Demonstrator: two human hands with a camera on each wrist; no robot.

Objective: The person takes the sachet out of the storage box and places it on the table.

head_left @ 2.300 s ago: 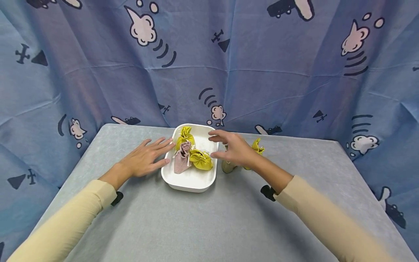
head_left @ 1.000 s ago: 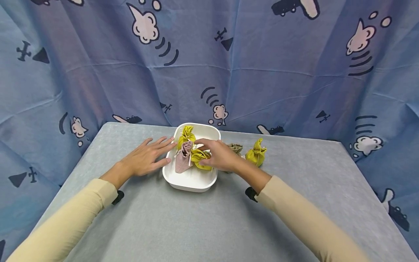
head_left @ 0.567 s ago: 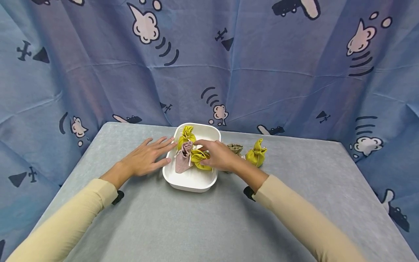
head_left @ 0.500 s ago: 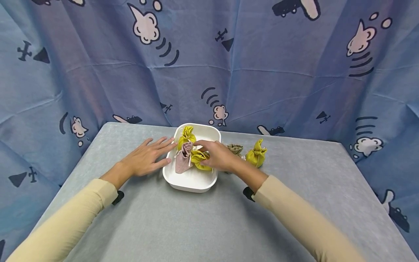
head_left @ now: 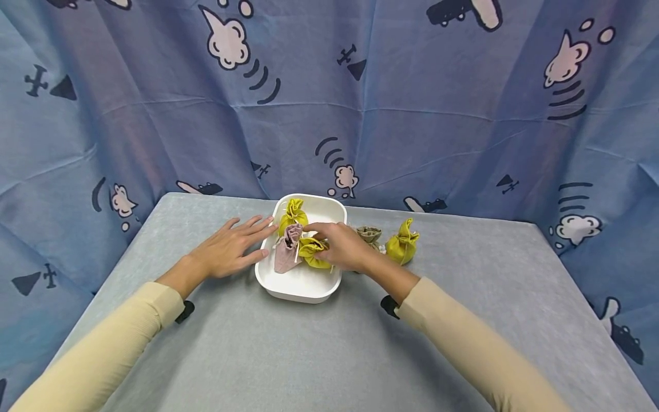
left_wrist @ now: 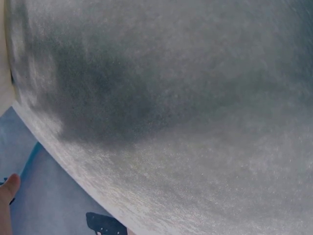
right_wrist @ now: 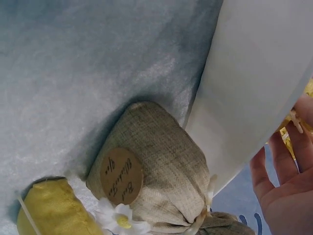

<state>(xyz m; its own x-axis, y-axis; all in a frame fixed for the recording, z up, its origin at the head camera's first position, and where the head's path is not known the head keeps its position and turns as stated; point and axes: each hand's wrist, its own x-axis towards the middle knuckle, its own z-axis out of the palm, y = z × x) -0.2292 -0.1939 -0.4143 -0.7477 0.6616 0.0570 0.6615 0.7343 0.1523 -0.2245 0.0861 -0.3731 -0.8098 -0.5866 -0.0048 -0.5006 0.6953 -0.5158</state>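
In the head view a white plastic tray [head_left: 298, 292] holds a mauve drawstring pouch [head_left: 287, 254] between two yellow ones. My right hand [head_left: 344, 245] reaches over the tray's right rim and pinches the front yellow drawstring pouch [head_left: 312, 252] between thumb and fingers. Part of this pouch is hidden behind the hand; its edge shows in the right wrist view, by the fingers [right_wrist: 283, 154]. At the back left of the tray is the other yellow pouch [head_left: 293, 214]. My left hand [head_left: 226, 247] lies with spread, straight fingers, their tips at the tray's left rim.
Right of the tray, on the grey cloth-covered table [head_left: 257, 355], stand an olive-brown pouch [right_wrist: 161, 152] with a round paper label and a yellow pouch [head_left: 403, 245]. A white flower [right_wrist: 122, 218] sits between them. A blue patterned curtain [head_left: 437, 126] hangs behind the table.
My right hand has moved left and down from above the tray's right rim onto the front yellow pouch, then stayed there with slight finger shifts. The left hand has kept its place.
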